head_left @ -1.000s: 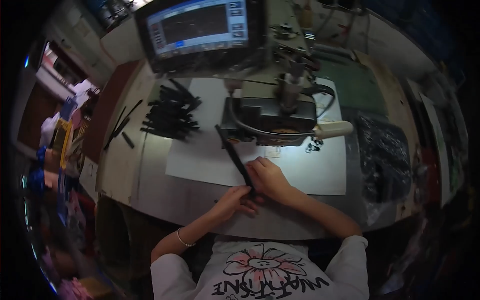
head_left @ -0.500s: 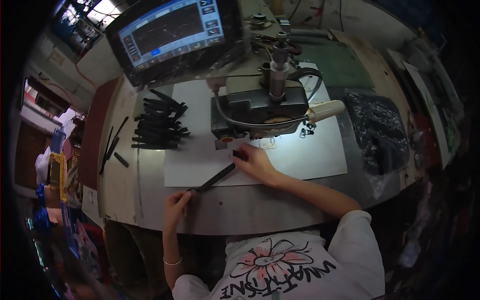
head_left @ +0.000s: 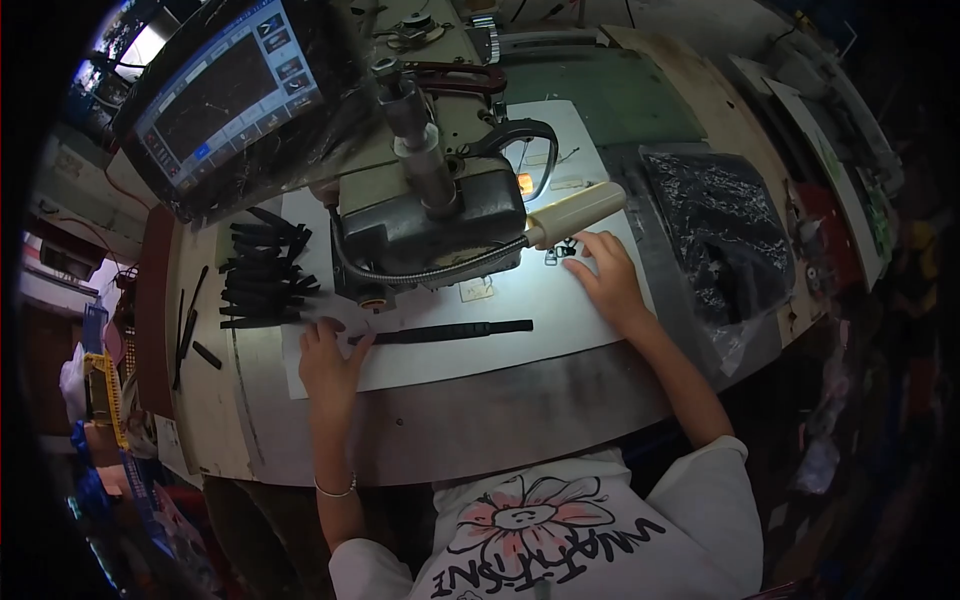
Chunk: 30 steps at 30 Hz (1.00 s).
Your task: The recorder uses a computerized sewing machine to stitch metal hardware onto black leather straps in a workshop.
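A long black strap (head_left: 455, 332) lies nearly level across the white sheet (head_left: 420, 370), below the sewing machine head (head_left: 430, 225). My left hand (head_left: 330, 370) rests at the strap's left end, thumb apart from the fingers and its tip by the strap. Those fingertips also reach the lower edge of a pile of black straps (head_left: 262, 275). On the right, my right hand (head_left: 612, 285) reaches to a few small dark buckles (head_left: 562, 250), with thumb and forefinger spread beside them. Nothing shows held in either hand.
A screen (head_left: 225, 90) stands at the back left. A cream-coloured handle (head_left: 580, 212) juts from the machine's right side. A plastic bag of black material (head_left: 720, 240) lies at the right. Several thin dark strips (head_left: 188, 325) are on the left.
The strap, earlier held slantwise between both hands, now lies on the sheet. My right hand has let go and moved right to the buckles. My left hand has moved up towards the pile.
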Each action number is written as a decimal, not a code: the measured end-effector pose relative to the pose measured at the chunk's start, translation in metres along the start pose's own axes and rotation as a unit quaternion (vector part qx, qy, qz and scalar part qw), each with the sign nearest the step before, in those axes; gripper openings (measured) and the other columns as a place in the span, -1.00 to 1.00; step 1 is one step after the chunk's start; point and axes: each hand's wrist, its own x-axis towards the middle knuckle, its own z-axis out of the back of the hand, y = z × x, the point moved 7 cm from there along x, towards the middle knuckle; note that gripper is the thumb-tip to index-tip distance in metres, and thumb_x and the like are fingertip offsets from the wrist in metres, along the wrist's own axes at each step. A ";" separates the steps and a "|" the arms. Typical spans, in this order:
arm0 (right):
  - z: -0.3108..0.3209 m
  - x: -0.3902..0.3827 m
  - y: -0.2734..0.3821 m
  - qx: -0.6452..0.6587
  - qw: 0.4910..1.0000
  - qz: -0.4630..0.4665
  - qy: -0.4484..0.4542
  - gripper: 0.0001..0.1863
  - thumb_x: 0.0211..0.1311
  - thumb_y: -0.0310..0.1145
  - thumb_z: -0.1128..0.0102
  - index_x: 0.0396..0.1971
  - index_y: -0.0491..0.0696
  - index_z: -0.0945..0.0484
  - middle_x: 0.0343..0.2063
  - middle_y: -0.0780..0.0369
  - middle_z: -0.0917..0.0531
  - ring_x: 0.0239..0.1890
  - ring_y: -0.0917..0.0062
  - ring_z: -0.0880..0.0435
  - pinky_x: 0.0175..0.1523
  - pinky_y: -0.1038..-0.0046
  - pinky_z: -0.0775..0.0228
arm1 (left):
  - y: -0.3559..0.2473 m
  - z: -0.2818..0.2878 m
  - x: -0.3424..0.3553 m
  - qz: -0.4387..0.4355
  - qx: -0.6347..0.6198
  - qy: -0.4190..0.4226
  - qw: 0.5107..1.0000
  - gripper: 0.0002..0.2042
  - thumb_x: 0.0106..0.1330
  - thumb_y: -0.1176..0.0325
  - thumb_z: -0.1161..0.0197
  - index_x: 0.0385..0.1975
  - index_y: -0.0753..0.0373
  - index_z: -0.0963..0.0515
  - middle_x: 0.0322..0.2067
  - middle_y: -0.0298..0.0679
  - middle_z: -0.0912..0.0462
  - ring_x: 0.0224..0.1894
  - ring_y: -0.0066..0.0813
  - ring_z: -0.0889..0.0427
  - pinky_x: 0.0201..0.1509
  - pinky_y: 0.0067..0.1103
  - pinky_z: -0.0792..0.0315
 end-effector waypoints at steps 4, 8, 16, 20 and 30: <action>-0.007 0.004 -0.012 0.045 0.998 0.027 0.036 -0.86 0.09 -0.46 -0.13 -0.35 -0.19 -0.50 -0.49 0.19 -0.50 -0.44 0.41 -0.50 -0.31 0.48 -0.33 | -0.053 -0.011 -0.009 -0.028 -0.201 0.123 0.971 -0.76 0.04 0.25 -0.32 -0.45 0.25 -0.46 -0.44 -0.28 -0.49 -0.38 -0.39 -0.50 -0.33 -0.50 -0.36; -0.025 -0.012 -0.023 0.269 0.934 -0.179 0.150 -0.86 0.18 -0.40 -0.09 -0.38 -0.17 -0.53 -0.56 0.32 -0.54 -0.54 0.67 -0.47 -0.40 0.62 -0.30 | -0.120 -0.033 -0.013 -0.097 -0.368 0.191 0.905 -0.73 0.07 0.25 -0.30 -0.29 0.22 -0.47 -0.39 -0.28 -0.51 -0.41 -0.46 -0.50 -0.35 -0.58 -0.38; -0.035 -0.027 0.034 0.458 0.815 -0.194 0.297 -0.81 0.22 -0.35 -0.08 -0.35 -0.18 -0.53 -0.52 0.34 -0.53 -0.51 0.75 -0.45 -0.37 0.68 -0.32 | -0.166 -0.082 -0.007 0.039 -0.639 0.340 0.689 -0.83 0.20 0.38 -0.21 -0.33 0.38 -0.52 -0.43 -0.29 -0.59 -0.44 -0.67 -0.56 -0.38 -0.72 -0.49; -0.043 -0.028 0.040 0.504 0.777 -0.221 0.305 -0.82 0.21 -0.35 -0.11 -0.36 -0.18 -0.52 -0.52 0.34 -0.53 -0.50 0.75 -0.46 -0.38 0.68 -0.33 | -0.158 -0.086 -0.008 0.073 -0.660 0.348 0.662 -0.83 0.21 0.38 -0.21 -0.34 0.38 -0.54 -0.44 -0.26 -0.60 -0.43 -0.65 -0.56 -0.36 -0.72 -0.49; -0.036 -0.038 0.020 0.371 0.857 -0.221 0.281 -0.90 0.11 -0.44 -0.16 -0.43 -0.16 -0.51 -0.59 0.38 -0.51 -0.55 0.81 -0.42 -0.46 0.73 -0.24 | -0.157 -0.047 -0.002 -0.207 -0.365 0.091 0.903 -0.88 0.03 0.33 -0.30 -0.46 0.15 -0.55 -0.44 -0.33 -0.49 -0.32 -0.38 -0.43 -0.17 -0.53 -0.27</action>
